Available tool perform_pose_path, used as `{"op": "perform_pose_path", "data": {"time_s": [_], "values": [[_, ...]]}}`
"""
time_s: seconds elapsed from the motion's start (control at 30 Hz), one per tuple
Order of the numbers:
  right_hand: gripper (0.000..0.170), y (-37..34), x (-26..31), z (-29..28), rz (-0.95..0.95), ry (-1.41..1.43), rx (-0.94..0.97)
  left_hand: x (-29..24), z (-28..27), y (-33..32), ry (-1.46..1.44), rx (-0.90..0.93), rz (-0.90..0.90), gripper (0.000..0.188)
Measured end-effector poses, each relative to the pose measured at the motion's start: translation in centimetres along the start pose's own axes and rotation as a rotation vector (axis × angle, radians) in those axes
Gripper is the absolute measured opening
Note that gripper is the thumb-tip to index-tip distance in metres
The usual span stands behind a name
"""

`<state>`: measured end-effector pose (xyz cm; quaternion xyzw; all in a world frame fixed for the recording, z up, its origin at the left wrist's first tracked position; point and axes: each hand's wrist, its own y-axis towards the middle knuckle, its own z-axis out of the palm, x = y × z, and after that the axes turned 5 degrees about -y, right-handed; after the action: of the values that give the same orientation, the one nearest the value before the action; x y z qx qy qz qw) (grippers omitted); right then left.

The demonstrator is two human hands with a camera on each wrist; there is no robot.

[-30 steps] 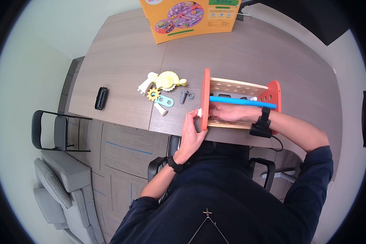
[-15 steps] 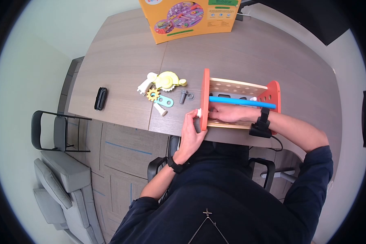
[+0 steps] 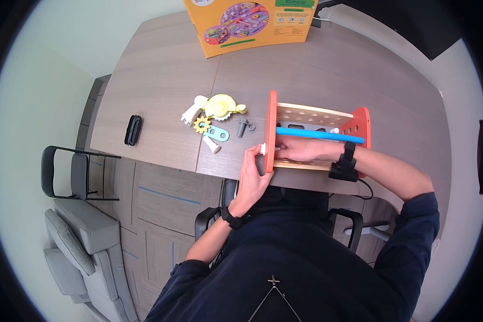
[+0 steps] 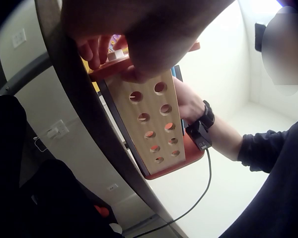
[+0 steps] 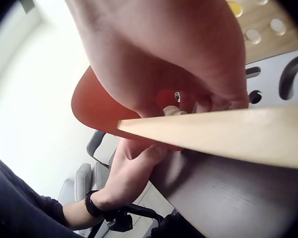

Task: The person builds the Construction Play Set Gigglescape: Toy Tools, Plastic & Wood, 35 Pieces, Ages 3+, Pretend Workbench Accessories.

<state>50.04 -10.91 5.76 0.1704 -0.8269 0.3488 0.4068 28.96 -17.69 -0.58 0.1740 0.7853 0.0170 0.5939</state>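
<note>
My left hand [image 3: 252, 174] is at the outer face of the toy toolbox's red end panel [image 3: 271, 115], fingers on a white bolt [image 3: 262, 149] whose head stands out there. Its thumb lies along the panel's lower edge. Reaching in under the blue bar [image 3: 319, 134], my right hand [image 3: 300, 148] is inside the toolbox against the same panel. In the right wrist view its fingers curl round a small cream-white nut [image 5: 172, 110], partly hidden by the hand. The holed wooden side [image 4: 156, 126] faces the left wrist camera.
Left of the toolbox lie a yellow saw-like toy [image 3: 220, 106], a yellow gear [image 3: 202, 124], a light-blue holed strip [image 3: 218, 133], a white screw [image 3: 211, 144], a grey bolt [image 3: 242, 128] and a grey nut [image 3: 252, 127]. Behind stands a yellow box [image 3: 252, 29]; a black case [image 3: 134, 130] lies far left.
The right hand's fingers and wrist shift slightly inside the toolbox. The left hand, the toolbox and the loose pieces stay in place.
</note>
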Motion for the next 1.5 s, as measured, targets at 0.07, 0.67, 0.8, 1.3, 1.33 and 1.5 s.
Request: {"op": "perform_pose_path", "data": {"time_s": [0.07, 0.67, 0.8, 1.3, 1.33, 1.5], "values": [[0.047, -0.8, 1.4, -0.3, 0.004, -0.036, -0.029, 0.1, 0.0, 0.0, 0.007, -0.004, 0.006, 0.067], [0.054, -1.3, 2.2, 0.0, -0.021, 0.055, -0.051, -0.2, -0.1, 0.0, -0.005, 0.004, -0.017, 0.068], [0.045, -0.7, 1.3, 0.3, 0.040, 0.003, -0.023, -0.2, -0.1, 0.0, 0.003, 0.001, -0.012, 0.068], [0.049, -0.8, 2.5, 0.7, 0.212, 0.209, 0.028, 0.0, -0.1, -0.1, 0.014, -0.019, 0.040, 0.064], [0.049, -0.8, 2.3, 0.7, 0.222, 0.196, 0.036, 0.2, 0.0, -0.1, 0.014, -0.022, 0.047, 0.064], [0.051, -1.5, 3.1, 0.5, 0.256, 0.215, 0.049, 0.0, -0.1, -0.2, 0.010, -0.022, 0.029, 0.064]]}}
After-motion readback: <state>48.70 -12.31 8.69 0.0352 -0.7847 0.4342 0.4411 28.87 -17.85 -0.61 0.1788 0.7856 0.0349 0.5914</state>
